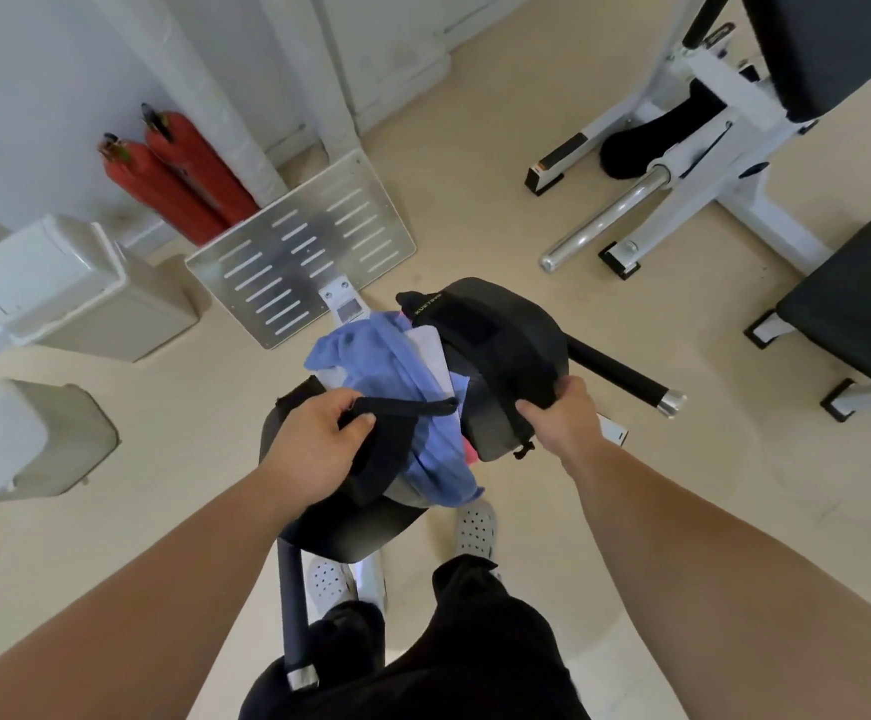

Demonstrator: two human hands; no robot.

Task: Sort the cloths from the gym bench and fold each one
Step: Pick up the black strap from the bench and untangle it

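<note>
While the left hand pinched a black strap between thumb and curled fingers and the right hand closed its fingers round the edge of a black cloth, the pile lay on the black bench seat, just ahead of the person's white shoes. A blue cloth sat between the two hands, touching a white cloth, with a sliver of pink showing at five o'clock of the pile. The step looked best done by lifting the black piece clear first, slowly, so that the strap did not drag the blue one off onto the floor. The padded handle at three o'clock could have snagged the fabric. Farther off stood a slotted metal plate at twelve o'clock, pale bins at ten, two red fire extinguishers at eleven, and a white-framed machine at two.
</note>
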